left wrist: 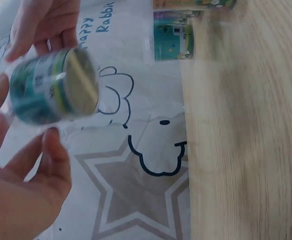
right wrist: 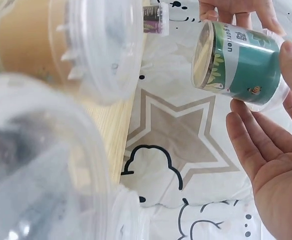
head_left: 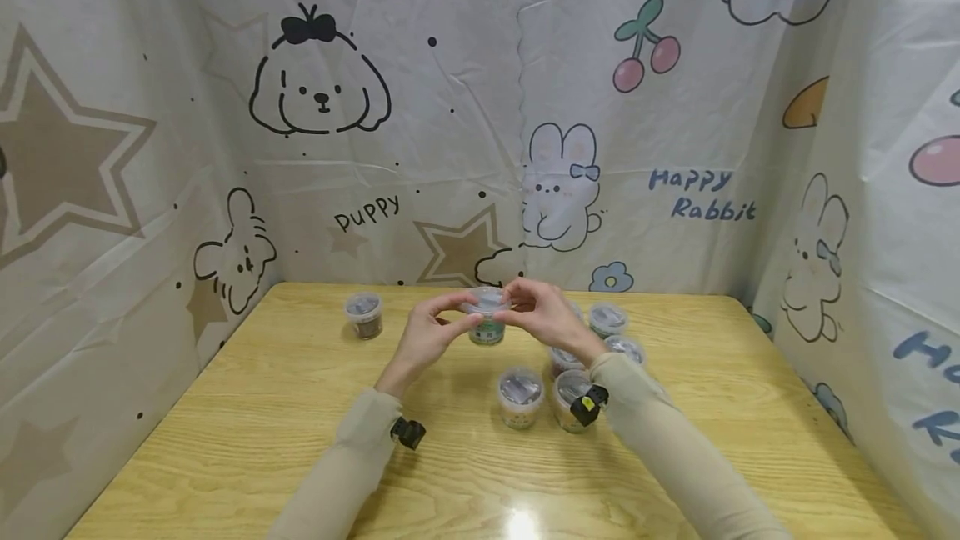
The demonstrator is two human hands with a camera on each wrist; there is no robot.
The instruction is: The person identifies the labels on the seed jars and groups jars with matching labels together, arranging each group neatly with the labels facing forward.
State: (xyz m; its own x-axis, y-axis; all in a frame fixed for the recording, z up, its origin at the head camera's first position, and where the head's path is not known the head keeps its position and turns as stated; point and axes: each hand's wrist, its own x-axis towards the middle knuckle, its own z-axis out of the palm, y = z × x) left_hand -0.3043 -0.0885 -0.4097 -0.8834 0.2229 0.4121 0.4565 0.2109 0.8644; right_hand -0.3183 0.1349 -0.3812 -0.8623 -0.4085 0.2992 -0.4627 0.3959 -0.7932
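A small clear plastic tub with a green label point(head_left: 487, 330) is held up off the table between both hands, its clear lid facing up. My left hand point(head_left: 432, 330) pinches the lid's rim from the left, thumb nearest me. From the right, my right hand point(head_left: 547, 315) pinches the same rim. The left wrist view shows the tub point(left wrist: 40, 90) sideways, with its pale base visible. Seen from the right wrist, the tub's label point(right wrist: 248, 65) carries a bee and the word "garden".
Several similar lidded tubs stand at the right under and beside my right forearm, among them one nearer tub point(head_left: 520, 398) and one at the back point(head_left: 608, 319). A lone tub with dark contents point(head_left: 364, 317) stands at the back left. Printed curtains point(head_left: 450, 107) enclose the wooden table point(head_left: 285, 415).
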